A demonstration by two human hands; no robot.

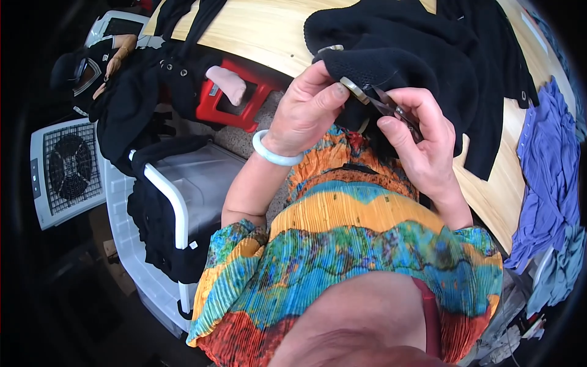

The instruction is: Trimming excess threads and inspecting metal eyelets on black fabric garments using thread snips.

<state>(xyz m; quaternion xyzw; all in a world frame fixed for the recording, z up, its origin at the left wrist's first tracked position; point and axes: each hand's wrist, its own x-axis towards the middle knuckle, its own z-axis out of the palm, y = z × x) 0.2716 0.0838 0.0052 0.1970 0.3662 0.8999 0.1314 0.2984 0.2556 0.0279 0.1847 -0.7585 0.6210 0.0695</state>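
A black knitted garment point(403, 46) is spread over the near part of the wooden table and hangs over its edge. My left hand point(301, 113), with a pale bangle on its wrist, pinches the garment's edge beside a round, pale-rimmed button point(354, 90). A second button point(331, 48) shows farther along the same edge. In my right hand point(428, 137) is a small pair of dark thread snips point(394, 109), their blades pointing at the cloth just right of the nearer button. Whether the blade tips touch the cloth or thread, I cannot tell.
More black clothing lies on the wooden table point(260, 37). Purple cloth point(550, 165) hangs at the right. At the left are a red plastic stool point(260, 101), a clear bin point(143, 284) with black garments and a fan unit point(70, 165). Another person's forearm point(124, 50) shows at the upper left.
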